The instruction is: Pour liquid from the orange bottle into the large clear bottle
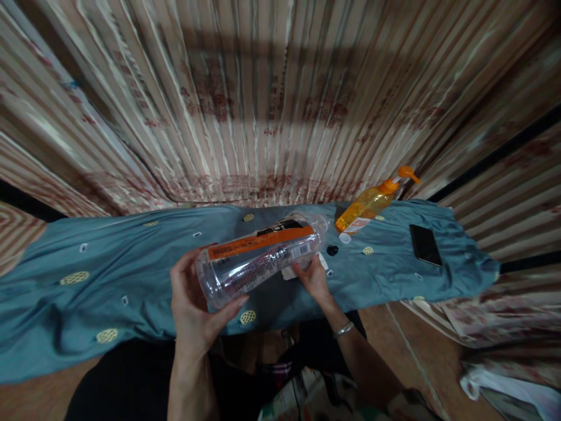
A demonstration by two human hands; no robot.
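Note:
A large clear plastic bottle with an orange and black label is held tilted over the cloth-covered surface. My left hand wraps round its base end, thumb below and fingers behind. At the other end, my right hand is closed on a white tissue against the underside of the bottle, near its shoulder. Parts of the right fingers are hidden behind the tissue and bottle. Just right of the bottle's neck lie a black cap and a small white disc.
An orange pump bottle, part filled with yellow liquid, leans to the right at the back. A dark phone lies farther right. The blue-green patterned cloth is wrinkled. Pleated curtains enclose the back and sides.

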